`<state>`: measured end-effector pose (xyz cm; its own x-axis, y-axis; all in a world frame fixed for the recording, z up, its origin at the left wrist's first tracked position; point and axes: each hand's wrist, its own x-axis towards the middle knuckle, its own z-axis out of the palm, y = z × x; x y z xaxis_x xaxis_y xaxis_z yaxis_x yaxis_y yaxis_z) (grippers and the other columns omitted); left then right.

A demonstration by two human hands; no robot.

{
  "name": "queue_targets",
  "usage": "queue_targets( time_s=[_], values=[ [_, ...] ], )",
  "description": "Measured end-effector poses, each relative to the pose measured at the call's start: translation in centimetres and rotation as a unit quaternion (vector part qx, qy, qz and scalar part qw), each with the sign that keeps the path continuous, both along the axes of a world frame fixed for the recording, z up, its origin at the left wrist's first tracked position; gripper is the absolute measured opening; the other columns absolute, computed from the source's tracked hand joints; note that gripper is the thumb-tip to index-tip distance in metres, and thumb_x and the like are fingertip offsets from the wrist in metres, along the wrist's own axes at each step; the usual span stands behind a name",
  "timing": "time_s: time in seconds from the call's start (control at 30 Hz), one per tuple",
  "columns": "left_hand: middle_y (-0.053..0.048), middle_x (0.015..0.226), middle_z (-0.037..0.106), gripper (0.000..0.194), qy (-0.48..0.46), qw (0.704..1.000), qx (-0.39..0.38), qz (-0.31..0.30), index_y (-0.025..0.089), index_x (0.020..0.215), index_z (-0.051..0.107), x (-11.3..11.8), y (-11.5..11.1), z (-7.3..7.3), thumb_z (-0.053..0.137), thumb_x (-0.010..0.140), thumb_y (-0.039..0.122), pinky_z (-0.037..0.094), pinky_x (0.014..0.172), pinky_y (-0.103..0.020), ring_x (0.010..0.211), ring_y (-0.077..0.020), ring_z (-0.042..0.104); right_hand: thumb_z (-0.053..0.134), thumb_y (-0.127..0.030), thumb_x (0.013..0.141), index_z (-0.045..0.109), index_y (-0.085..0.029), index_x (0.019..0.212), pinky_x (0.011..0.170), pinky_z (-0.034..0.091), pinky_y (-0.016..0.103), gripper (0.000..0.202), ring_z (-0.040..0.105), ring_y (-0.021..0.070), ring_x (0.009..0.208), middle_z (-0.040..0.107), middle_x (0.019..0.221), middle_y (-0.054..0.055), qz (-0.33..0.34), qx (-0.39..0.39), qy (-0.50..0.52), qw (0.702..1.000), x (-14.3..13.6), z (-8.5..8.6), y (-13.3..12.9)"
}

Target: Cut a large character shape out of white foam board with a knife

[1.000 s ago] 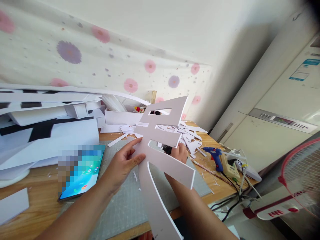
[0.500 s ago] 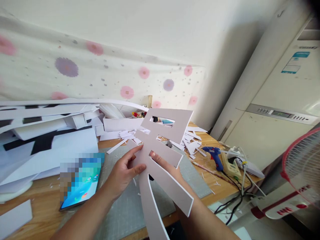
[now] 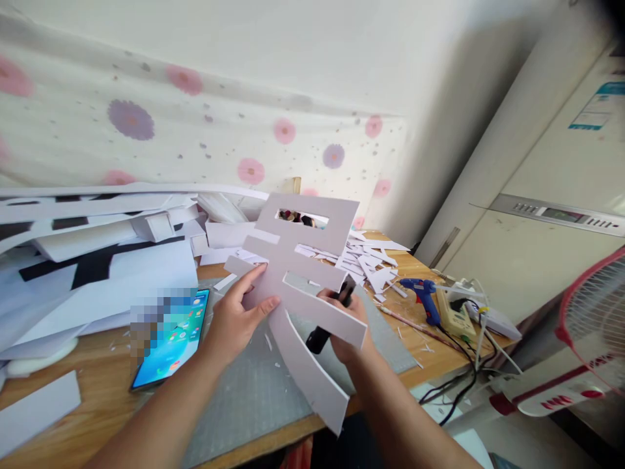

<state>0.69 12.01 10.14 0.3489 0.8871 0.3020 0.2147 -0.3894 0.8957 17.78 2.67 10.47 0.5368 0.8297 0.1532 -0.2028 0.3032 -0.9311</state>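
A white cut-out board [image 3: 319, 264] with slots and long strips is held up over the grey cutting mat [image 3: 234, 397]. My left hand [image 3: 239, 319] pinches its left edge between thumb and fingers. Behind the lower right strip, my right hand [image 3: 352, 319] is closed around a black tool [image 3: 318, 340], whose upper part shows above the strip. The board hides part of the right fingers and the middle of the tool. One curved strip hangs down toward the table's front edge.
A lit phone [image 3: 176, 339] lies left of the mat. White sheets [image 3: 131, 293] are piled at the left, scraps [image 3: 374, 264] at the back. A blue glue gun [image 3: 424, 299], power strip [image 3: 454, 319] with cables and a fan [image 3: 596, 326] stand right.
The board has tilted and shifted slightly left and up. My right hand has moved off the board's middle to behind its lower strip, and the black tool now shows in it.
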Motion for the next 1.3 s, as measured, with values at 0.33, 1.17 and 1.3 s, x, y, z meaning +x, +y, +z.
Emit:
queue_targets(
  time_s=[0.33,1.17,1.3],
  values=[
    [-0.011,0.148,0.046,0.105,-0.015,0.997,-0.03,-0.071,0.034,0.153,0.031,-0.4,0.2,0.2,0.083,0.064,0.055,0.035,0.111,-0.048,0.132,-0.0371,0.046,0.06,-0.049,0.086,0.042,-0.025,0.09,0.046,0.032,0.022,0.03,0.044,0.0079,0.043,0.051,0.064,-0.01,0.026,0.022,-0.135,0.99,3.6,-0.8,-3.4],
    [-0.006,0.117,0.056,0.102,-0.108,0.966,-0.152,-0.178,0.035,0.148,0.037,-0.2,-1.1,1.0,0.087,0.06,0.054,0.044,0.097,-0.039,0.115,-0.03,0.054,0.05,-0.028,0.093,0.067,-0.021,0.094,0.075,0.053,0.033,0.018,0.069,0.0223,0.081,0.075,0.087,0.007,-0.023,0.036,-0.681,0.731,0.8,0.6,-1.3],
    [-0.005,0.117,0.059,0.1,-0.102,0.96,-0.161,-0.206,0.036,0.148,0.037,-0.3,-1.4,1.1,0.086,0.063,0.051,0.047,0.095,-0.037,0.117,-0.0295,0.055,0.051,-0.025,0.092,0.066,-0.022,0.089,0.077,0.053,0.035,0.016,0.069,0.0227,0.082,0.074,0.085,0.006,-0.034,0.054,-0.713,0.698,1.3,0.4,-0.9]
  ],
)
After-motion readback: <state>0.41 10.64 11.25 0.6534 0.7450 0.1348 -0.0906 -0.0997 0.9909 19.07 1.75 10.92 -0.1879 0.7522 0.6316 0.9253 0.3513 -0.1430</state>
